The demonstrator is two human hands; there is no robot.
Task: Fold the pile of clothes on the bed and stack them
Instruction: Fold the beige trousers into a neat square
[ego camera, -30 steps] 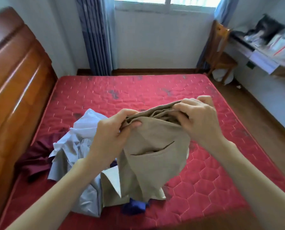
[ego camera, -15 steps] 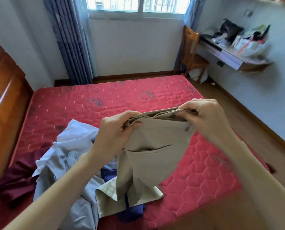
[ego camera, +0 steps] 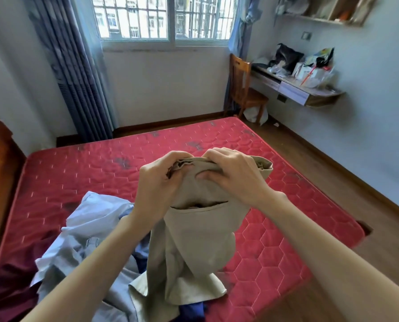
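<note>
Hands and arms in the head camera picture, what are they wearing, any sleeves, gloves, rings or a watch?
Nothing shows on them. The left hand and right hand are bare, without gloves, and no ring is visible. Both forearms are uncovered as far as the picture's edge: no sleeve, watch or bracelet in view.

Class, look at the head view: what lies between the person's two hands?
A short bunched stretch of the beige cotton trousers' waistband, pinched by left hand and right hand; nothing else.
</note>
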